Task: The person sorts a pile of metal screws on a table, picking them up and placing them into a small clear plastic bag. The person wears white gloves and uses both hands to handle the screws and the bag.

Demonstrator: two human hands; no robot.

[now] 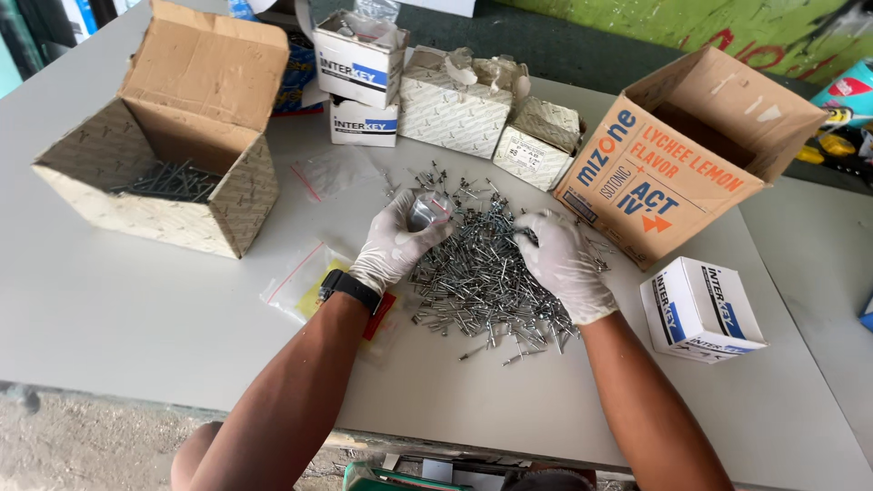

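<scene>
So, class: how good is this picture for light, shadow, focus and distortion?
Head view: soft, even light, only faint shadows under the left hand and right hand; pile of metal fasteners sharp, with small glints; table edges bow from the wide lens.

Grey table [109, 309], green wall [691, 23] (daylight)

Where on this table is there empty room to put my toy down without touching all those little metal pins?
The widest bare patch of the table is at the near left, in front of the open cardboard box. Another lies along the near edge, between the two forearms. It is crowded in the middle, where the left hand and right hand work in the rivet pile, and along the back with small boxes.
</scene>
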